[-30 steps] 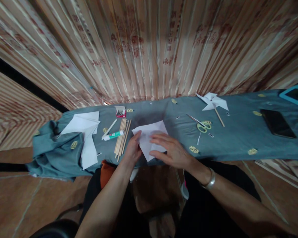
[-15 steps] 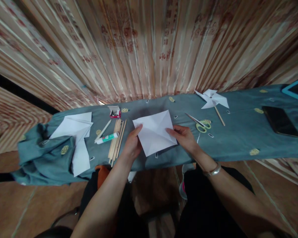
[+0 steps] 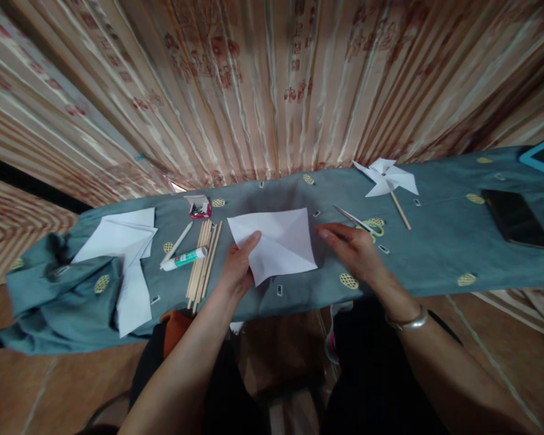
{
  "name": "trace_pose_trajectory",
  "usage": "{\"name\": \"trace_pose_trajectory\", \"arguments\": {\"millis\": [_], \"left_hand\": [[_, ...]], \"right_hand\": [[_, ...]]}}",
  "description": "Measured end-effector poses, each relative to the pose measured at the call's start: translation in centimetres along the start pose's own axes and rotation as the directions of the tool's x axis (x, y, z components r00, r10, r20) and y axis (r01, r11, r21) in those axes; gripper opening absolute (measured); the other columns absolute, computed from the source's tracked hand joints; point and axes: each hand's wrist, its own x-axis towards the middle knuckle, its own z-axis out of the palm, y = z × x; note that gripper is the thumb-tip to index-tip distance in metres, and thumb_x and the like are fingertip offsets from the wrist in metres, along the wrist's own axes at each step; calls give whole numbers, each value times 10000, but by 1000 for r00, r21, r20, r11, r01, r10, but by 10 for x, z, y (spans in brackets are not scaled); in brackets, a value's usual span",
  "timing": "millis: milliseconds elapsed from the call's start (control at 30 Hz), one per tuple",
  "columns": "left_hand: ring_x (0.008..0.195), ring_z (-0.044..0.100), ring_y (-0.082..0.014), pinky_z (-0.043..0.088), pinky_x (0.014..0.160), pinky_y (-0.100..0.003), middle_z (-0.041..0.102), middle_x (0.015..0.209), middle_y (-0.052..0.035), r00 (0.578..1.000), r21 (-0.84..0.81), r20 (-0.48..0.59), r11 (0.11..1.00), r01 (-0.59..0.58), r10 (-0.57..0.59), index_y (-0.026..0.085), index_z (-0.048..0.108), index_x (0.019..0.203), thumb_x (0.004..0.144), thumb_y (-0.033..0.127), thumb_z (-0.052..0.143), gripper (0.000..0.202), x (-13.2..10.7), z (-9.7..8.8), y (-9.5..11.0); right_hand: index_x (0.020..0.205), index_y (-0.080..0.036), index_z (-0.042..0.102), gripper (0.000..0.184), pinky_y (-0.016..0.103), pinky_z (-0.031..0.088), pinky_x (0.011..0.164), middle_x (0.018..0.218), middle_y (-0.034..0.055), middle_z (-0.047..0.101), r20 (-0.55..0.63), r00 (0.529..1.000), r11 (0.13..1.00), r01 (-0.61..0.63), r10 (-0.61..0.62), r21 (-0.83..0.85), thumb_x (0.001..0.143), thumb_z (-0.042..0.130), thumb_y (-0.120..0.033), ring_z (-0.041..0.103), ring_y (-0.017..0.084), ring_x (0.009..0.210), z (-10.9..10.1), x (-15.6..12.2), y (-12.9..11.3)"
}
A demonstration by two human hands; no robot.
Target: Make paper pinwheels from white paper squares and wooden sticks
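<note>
A square sheet of white paper (image 3: pixel 283 244) with diagonal creases is held above the cloth. My left hand (image 3: pixel 239 266) grips its left side, thumb on top and the other fingers hidden beneath. Off the right edge of the sheet, my right hand (image 3: pixel 351 251) is loosely curled with nothing visible in it, apart from the paper. Just behind that hand lie scissors (image 3: pixel 369 227) with pale green handles, blades pointing left, partly covered by the fingers. A white paper pinwheel (image 3: pixel 385 178) on a wooden stick rests farther back on the right.
On the left lie wooden sticks (image 3: pixel 204 266), a glue stick (image 3: pixel 184 258), a white pencil-like stick (image 3: pixel 178 243), a small red-and-white box (image 3: pixel 199 206) of metal bits, and white paper sheets (image 3: pixel 118 235). A dark phone (image 3: pixel 517 219) lies right. Curtains (image 3: pixel 263 90) hang behind the cloth-covered table (image 3: pixel 426 254).
My right hand has let go of the paper and moved right, towards the scissors. My left hand still holds the sheet, which has turned slightly and sits a bit farther left.
</note>
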Motion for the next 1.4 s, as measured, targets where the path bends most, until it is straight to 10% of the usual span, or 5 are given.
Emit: {"name": "trace_pose_trajectory", "arguments": {"millis": [267,767,967,1233,1400], "left_hand": [[838,746,-263,598,817,-362,761,746,-41,992,-26,-99,997,-78,76,151,699,851,630,221,840,272,1,1,9],[932,732,-282,576,878,-391,763,785,-50,993,-65,-81,994,-93,88,154,708,874,650,211,817,256,-3,-3,10],[937,727,-282,569,888,-415,759,799,-53,991,-76,-84,991,-108,102,143,705,886,666,200,792,243,2,-4,9],[1024,699,-317,549,919,-446,762,935,-100,994,-99,-62,990,-99,94,128,693,927,720,248,772,251,6,-6,7],[988,707,-294,545,928,-424,760,906,-97,990,-165,-81,978,-129,117,131,678,910,785,296,721,212,9,-7,9]], "right_hand": [[1003,-142,715,268,476,489,941,1084,198,724,-242,967,783,-207,75,-587,840,565,-294,658,335,1025,-44,13,71],[964,-109,748,244,306,475,712,932,174,758,-366,832,720,-548,417,-426,843,606,-267,682,235,842,-54,41,86],[1247,-34,621,412,354,413,985,1303,270,610,-364,925,638,-345,109,-688,860,569,-162,567,299,1219,-58,26,71],[1124,-157,707,331,367,414,659,966,217,750,-145,926,411,-289,348,-864,863,662,-355,704,317,853,-46,8,54],[1002,-200,753,293,343,419,656,867,118,765,-233,882,655,-462,410,-597,751,750,-351,687,258,775,-49,14,53]]}}
